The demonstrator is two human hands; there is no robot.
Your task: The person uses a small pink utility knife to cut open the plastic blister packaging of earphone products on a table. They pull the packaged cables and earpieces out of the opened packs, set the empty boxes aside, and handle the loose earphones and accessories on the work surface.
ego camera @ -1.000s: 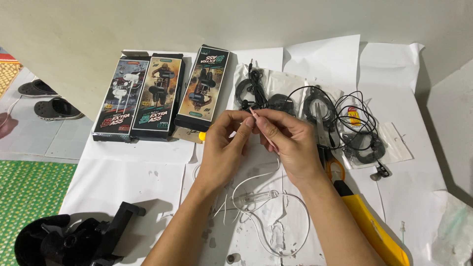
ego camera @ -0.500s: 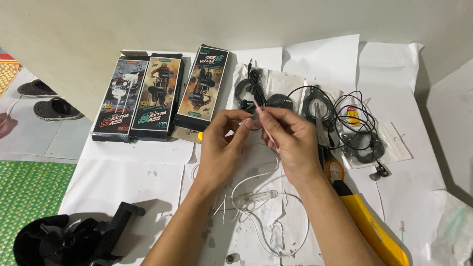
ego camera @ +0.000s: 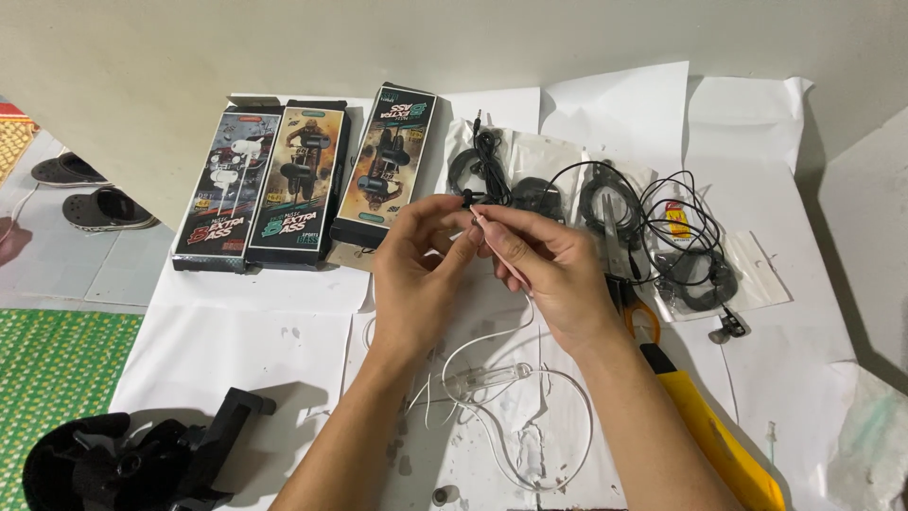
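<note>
Head camera, the single view, looks down on white paper sheets (ego camera: 284, 331) spread over a floor. At the centre of the frame the left hand (ego camera: 416, 274) and the right hand (ego camera: 553, 274) meet, fingertips touching. The right hand's thumb and forefinger are pinched together on a thin pinkish tool (ego camera: 501, 254) that slants down toward the lower right. The left hand's fingers are curled in and closed against the same spot, apparently on a small black earpiece (ego camera: 467, 199); what exactly it grips is too small to tell. A white earphone cable (ego camera: 511, 388) drops from the hands and loops over the paper in the lower centre, between the two forearms.

Just behind the hands, in the upper centre, lie clear bags of coiled black earphones (ego camera: 530, 185), and to the upper right a tangle of black cables (ego camera: 686, 241) crowds close to the right wrist. Three upright-printed earphone boxes (ego camera: 303, 185) lie side by side at the upper left. A yellow-handled cutter (ego camera: 709, 435) lies under the right forearm at the lower right, beside orange-handled scissors (ego camera: 643, 317). A black holder (ego camera: 142, 464) sits in the lower left corner. Dark sandals (ego camera: 90, 194) rest on tiles at the far left.
</note>
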